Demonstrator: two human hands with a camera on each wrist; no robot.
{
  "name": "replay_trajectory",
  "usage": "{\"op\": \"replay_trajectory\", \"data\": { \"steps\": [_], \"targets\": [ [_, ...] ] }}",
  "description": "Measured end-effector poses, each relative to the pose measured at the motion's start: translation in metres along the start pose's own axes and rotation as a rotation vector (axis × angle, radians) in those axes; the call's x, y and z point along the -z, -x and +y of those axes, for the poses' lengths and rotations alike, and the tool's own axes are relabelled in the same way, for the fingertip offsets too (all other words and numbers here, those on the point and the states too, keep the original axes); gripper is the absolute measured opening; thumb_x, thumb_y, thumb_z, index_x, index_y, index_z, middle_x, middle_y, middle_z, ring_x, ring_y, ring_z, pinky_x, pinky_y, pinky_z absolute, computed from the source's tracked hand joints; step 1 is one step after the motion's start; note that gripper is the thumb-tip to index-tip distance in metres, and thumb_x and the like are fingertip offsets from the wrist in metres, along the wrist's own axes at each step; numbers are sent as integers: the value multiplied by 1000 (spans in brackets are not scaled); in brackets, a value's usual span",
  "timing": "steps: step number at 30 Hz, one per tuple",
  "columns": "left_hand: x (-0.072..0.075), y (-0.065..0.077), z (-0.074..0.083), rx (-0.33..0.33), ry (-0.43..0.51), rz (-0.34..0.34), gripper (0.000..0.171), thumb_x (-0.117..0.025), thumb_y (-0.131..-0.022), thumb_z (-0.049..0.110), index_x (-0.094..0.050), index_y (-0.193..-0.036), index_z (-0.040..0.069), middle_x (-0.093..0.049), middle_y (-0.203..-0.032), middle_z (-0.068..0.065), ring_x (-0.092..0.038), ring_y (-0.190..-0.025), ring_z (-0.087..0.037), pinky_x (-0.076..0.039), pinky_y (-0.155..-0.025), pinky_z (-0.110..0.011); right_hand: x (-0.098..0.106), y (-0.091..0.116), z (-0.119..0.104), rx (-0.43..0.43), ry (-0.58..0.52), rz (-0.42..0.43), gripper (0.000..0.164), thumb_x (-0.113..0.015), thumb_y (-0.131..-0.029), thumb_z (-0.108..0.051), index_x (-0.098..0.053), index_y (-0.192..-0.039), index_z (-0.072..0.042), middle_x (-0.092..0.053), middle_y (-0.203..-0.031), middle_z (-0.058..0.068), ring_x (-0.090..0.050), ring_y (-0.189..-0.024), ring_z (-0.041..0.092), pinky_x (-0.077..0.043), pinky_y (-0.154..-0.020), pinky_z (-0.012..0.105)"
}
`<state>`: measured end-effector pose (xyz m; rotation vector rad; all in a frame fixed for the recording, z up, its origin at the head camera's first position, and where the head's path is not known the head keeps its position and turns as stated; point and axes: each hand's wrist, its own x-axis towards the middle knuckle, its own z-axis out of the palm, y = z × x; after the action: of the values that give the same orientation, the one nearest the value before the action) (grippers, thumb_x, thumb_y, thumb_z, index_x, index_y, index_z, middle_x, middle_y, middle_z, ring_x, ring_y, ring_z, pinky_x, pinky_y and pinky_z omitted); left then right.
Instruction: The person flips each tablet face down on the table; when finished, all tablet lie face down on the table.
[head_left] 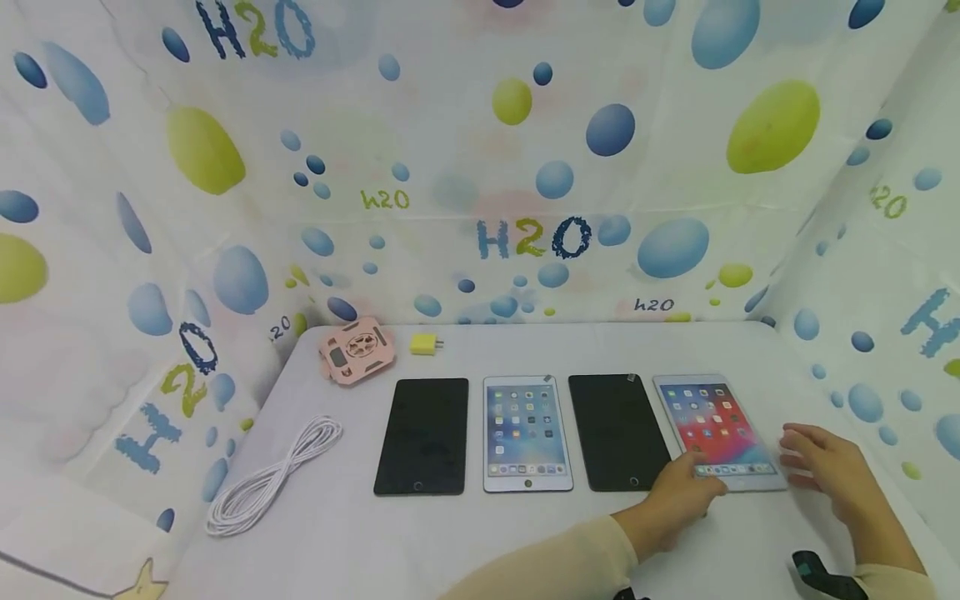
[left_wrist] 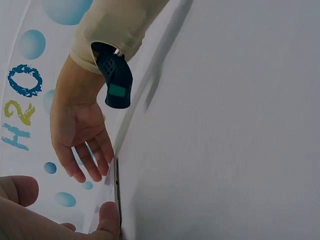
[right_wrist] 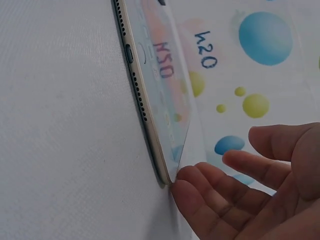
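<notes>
A white-framed tablet (head_left: 720, 421) with a lit red-and-blue home screen lies at the right end of a row of tablets. My left hand (head_left: 675, 498) is at its lower left corner, one finger over the left edge and the thumb by the bottom edge. In the left wrist view the thumb (left_wrist: 108, 220) is right by the thin tablet edge (left_wrist: 118, 192). Beside the tablet's lower right corner is my right hand (head_left: 828, 467), its fingers loosely bent. Its fingertips (right_wrist: 186, 192) meet that corner in the right wrist view, where the charging port side shows.
Left of that tablet lie a dark tablet (head_left: 618, 433), a white tablet with lit screen (head_left: 527, 435) and another dark tablet (head_left: 422, 437). Farther left are a coiled white cable (head_left: 273, 479), a pink device (head_left: 358, 350) and a yellow plug adapter (head_left: 424, 344). A patterned curtain (head_left: 450, 117) surrounds the table.
</notes>
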<state>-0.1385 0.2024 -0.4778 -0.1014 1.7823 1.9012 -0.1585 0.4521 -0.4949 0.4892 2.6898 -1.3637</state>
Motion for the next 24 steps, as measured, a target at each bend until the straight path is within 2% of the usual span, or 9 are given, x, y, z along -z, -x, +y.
{"op": "replay_trajectory", "data": {
  "steps": [4,9,12,16,21,24],
  "targets": [
    [-4,1,-2,-5,69,-24,46,-65,-86,0,-61,-132,2,-65,-113,-5,-59,-94,-18,-54,-89,-48,1,0,2,-23,3,9,70,-41,-108,-45,-36,-146,14,-54,-134,40,-69,-80,2,-62,-70,29],
    [-2,-1,-4,5,112,-37,41,-66,-88,2,-63,-128,5,-66,-109,-2,-61,-95,-17,-54,-85,-48,-1,0,1,-51,-28,-1,72,-44,-106,-47,-37,-146,13,-60,-130,35,-63,-78,-6,-61,-70,28],
    [0,0,-8,20,146,-20,35,-66,-87,1,-67,-121,7,-63,-111,-3,-60,-95,-19,-54,-84,-49,-2,1,2,-60,-56,-23,72,-45,-107,-46,-36,-146,14,-66,-123,30,-60,-78,-10,-61,-71,28],
    [5,0,-12,22,164,-4,30,-66,-87,1,-69,-116,10,-57,-113,-5,-57,-96,-21,-55,-85,-52,-5,1,2,-60,-88,-24,70,-45,-107,-43,-36,-146,15,-71,-114,19,-60,-78,-10,-61,-72,28],
    [7,0,-11,21,167,-17,28,-66,-87,2,-70,-113,12,-55,-109,-4,-56,-94,-22,-56,-82,-49,-4,-2,2,-80,-131,-7,71,-44,-107,-43,-34,-146,15,-72,-112,15,-61,-77,-8,-61,-71,27],
    [8,-1,-10,25,170,-17,27,-66,-88,2,-69,-112,12,-56,-111,-4,-55,-96,-23,-56,-82,-49,0,-3,3,-101,-204,-23,71,-43,-107,-44,-34,-147,13,-73,-102,-3,-63,-78,-6,-60,-72,26]
  ]
}}
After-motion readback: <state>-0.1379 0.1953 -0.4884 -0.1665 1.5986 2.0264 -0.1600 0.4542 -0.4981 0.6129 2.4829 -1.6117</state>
